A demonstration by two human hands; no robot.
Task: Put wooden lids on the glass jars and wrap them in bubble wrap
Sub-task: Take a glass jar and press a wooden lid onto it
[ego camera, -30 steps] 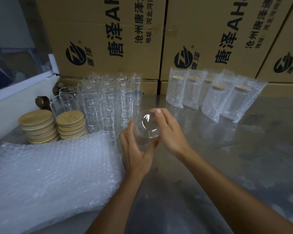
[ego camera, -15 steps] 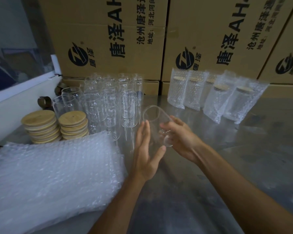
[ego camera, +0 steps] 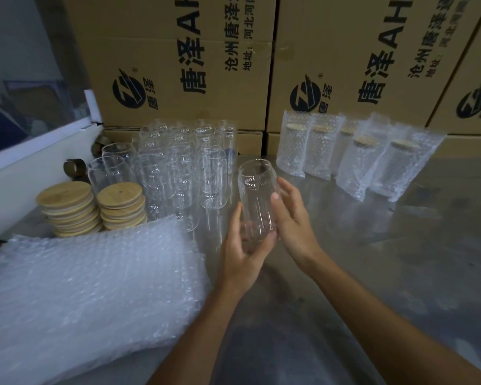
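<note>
Head view: a person's two bare hands hold one clear glass jar (ego camera: 257,198) upright above the middle of a steel table (ego camera: 400,259), mouth up and no lid on it. The left hand (ego camera: 243,254) cups the jar's base with fingers curled under and around it; the right hand (ego camera: 292,218) steadies the side wall, thumb pressed on the glass and fingers wrapped behind. Both hands are closed on the jar.

Toward the table's far left edge stands a cluster of bare glass jars (ego camera: 184,168), and just in front of them two stacks of wooden lids (ego camera: 92,209). A thick pile of bubble wrap (ego camera: 89,287) lies along the near left edge. At the far right, five wrapped jars (ego camera: 353,159), already lidded and bagged, lean in a row against cardboard cartons (ego camera: 184,56).

The jar looks thin-walled, rigid and smooth, so it is likely light but slippery and easily chipped at the rim, above all over a hard metal top. Support under the base with a second hand round the body, as here, seems the safest hold; the open rim is best left free for the lid. A lid probably needs only a flat press from above, while the bubble wrap, soft and springy, should yield readily around the glass.
</note>
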